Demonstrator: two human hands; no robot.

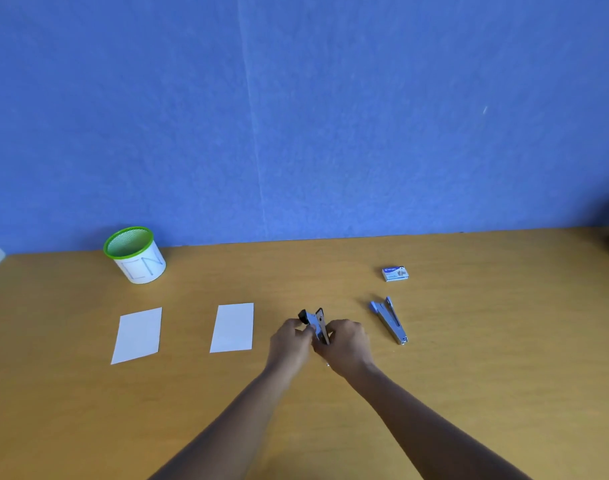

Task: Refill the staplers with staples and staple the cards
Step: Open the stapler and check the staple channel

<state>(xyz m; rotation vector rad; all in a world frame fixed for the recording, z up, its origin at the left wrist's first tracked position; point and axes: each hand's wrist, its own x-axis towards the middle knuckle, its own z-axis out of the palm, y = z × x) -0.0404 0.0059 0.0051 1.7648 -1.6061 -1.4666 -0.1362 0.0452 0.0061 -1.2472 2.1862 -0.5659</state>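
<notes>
Both hands, left (291,336) and right (344,342), grip the opened black stapler (316,323) (staples unseen). A slipping top could snap shut and pinch fingers.

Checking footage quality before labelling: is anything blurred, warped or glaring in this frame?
Head view: soft, even light, no glare on the table; faint shadow beside the blue stapler; wide-angle bows the table's far edge; the black stapler between the left hand and right hand looks slightly smeared; staple box print unreadable.
</notes>
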